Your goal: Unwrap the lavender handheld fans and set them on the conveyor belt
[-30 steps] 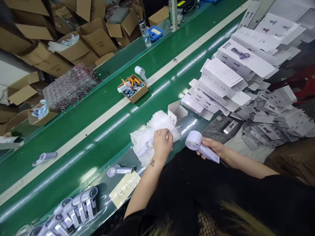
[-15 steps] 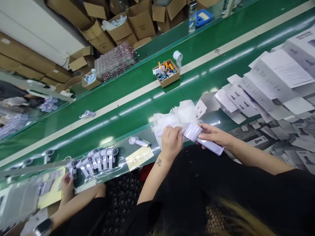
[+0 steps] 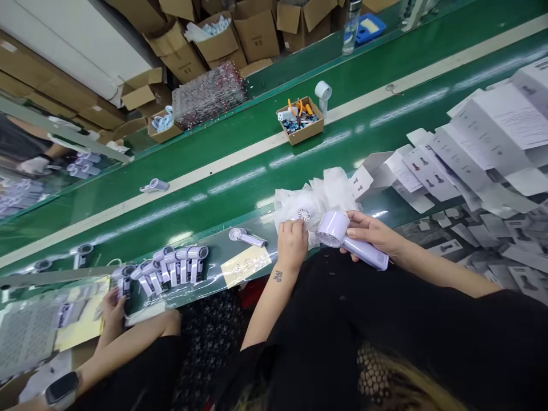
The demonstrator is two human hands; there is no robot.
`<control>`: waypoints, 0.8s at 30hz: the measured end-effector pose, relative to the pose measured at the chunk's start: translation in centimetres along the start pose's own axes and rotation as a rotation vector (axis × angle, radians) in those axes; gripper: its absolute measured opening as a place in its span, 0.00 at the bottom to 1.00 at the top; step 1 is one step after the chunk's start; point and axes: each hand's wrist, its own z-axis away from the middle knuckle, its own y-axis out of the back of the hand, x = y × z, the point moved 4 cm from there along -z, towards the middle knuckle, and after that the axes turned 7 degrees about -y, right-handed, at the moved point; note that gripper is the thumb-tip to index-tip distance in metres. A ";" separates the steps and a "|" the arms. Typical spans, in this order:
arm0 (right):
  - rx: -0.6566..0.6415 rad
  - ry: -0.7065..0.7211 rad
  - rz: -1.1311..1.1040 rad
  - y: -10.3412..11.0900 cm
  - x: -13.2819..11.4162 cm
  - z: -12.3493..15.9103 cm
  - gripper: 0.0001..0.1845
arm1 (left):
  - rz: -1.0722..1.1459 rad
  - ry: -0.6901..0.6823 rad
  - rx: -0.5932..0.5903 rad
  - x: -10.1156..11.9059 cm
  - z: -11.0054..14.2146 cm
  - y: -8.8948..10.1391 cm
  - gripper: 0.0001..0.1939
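Observation:
My right hand (image 3: 371, 233) grips a glossy lilac handheld fan (image 3: 365, 253) by its handle. The round head points left and its vented face is turned down. To the left, my left hand (image 3: 293, 246) has its fingers curled at the near edge of a pile of thin white bags (image 3: 336, 187). Just beyond those fingertips, a round fan grille (image 3: 303, 214) shows on the bags. What the left fingers hold, if anything, is hidden. Another small lilac fan (image 3: 247, 237) lies on the bench farther left, touching a yellow paper with handwriting (image 3: 245, 266).
Printed cartons (image 3: 462, 142) crowd the right side. A row of lilac fans (image 3: 180, 267) stands at left, near a co-worker's hand (image 3: 113, 313). On the green belt (image 3: 240, 197), beyond the bags, sit a small parts box (image 3: 305, 135) and an upright fan (image 3: 323, 96).
My left hand has moved left, away from the held fan's head, to the bags' near edge. The grille on the bags now shows. My right hand keeps the fan almost in place.

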 end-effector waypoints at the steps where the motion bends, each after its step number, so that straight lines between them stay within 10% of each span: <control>1: -0.022 0.017 -0.014 -0.1 -0.1 -0.1 0.23 | 0.132 0.130 -0.020 -0.4 -0.2 -0.5 0.07; 8: 0.018 0.095 -0.187 1.2 -0.2 -0.5 0.24 | 1.427 0.861 0.019 0.4 -1.8 -1.1 0.11; 14: -0.022 0.029 -0.160 1.3 0.7 0.5 0.26 | 1.411 0.791 0.145 1.4 -1.7 -0.6 0.15; 20: -0.224 0.022 -0.144 -0.2 0.8 -1.2 0.25 | 1.245 0.515 -0.111 4.1 -0.4 -2.0 0.06; 24: -0.107 -0.017 -0.064 0.5 1.0 -1.2 0.19 | 1.326 0.724 0.049 2.8 -0.6 -2.2 0.09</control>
